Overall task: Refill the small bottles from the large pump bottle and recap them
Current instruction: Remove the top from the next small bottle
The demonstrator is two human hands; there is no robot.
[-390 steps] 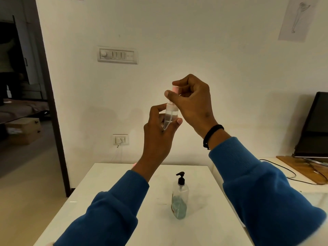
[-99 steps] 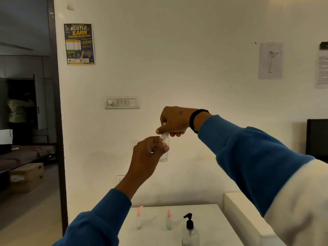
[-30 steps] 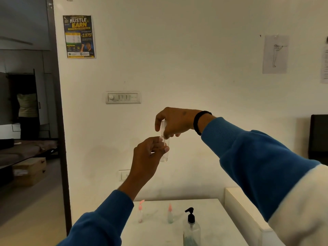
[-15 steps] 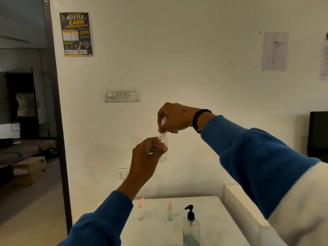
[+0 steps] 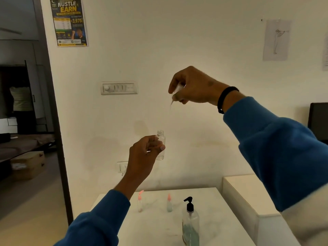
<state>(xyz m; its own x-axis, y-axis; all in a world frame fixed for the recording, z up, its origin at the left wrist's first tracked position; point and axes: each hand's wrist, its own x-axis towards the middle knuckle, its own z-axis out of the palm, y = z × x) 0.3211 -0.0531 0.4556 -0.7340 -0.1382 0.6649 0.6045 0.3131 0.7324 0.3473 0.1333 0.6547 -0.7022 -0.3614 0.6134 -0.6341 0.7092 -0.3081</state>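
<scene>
My left hand [image 5: 144,155] grips a small clear bottle [image 5: 161,145] upright in mid-air, its threaded neck open and uncapped. Well above it and to the right, my right hand [image 5: 193,87] pinches the bottle's spray cap [image 5: 178,89], whose thin dip tube hangs below the fingers. Down on the white table [image 5: 154,228] stands the large pump bottle [image 5: 190,225] with a black pump and bluish liquid low inside. Behind it stand two small bottles with pink caps, one [image 5: 140,201] to the left and one [image 5: 169,203] to the right.
A low white block [image 5: 248,194] adjoins the table on the right. A dark screen [image 5: 318,119] sits at the far right. The wall behind carries a switch panel [image 5: 119,87] and a poster [image 5: 70,22]; an open doorway lies on the left.
My right hand has lifted the cap up and off the small bottle, drawing the dip tube clear of the neck. My left hand has lowered the bottle slightly.
</scene>
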